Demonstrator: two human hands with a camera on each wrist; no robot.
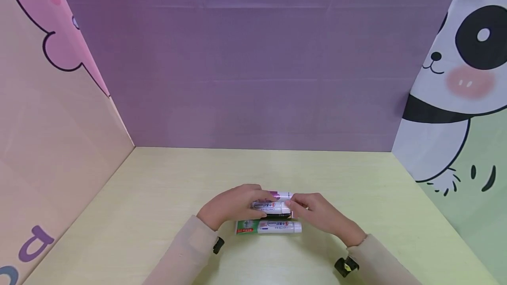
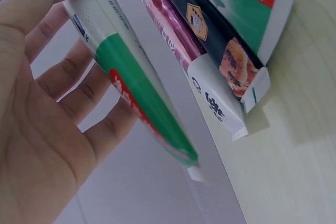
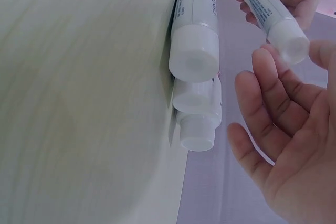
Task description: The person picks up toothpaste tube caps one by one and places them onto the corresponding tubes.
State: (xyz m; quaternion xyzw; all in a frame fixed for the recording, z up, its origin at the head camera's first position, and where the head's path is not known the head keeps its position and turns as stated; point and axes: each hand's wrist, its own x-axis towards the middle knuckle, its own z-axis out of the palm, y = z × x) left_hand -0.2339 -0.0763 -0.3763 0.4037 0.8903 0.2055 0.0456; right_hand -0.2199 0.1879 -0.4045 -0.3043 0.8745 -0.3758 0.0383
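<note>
A white toothpaste tube with a green end is tilted above the other tubes. My left hand holds this tube between thumb and fingers at its body. At the other end, my right hand pinches the white cap with thumb and fingertips, the other fingers loosely bent. Three more toothpaste tubes lie side by side below: a pink-and-white tube farthest back, a black tube in the middle, mostly hidden in the head view, and a green-and-white tube in front.
The tubes lie on a pale wooden table. A purple backdrop stands behind it. A pink panel is on the left, and a panda-print panel on the right.
</note>
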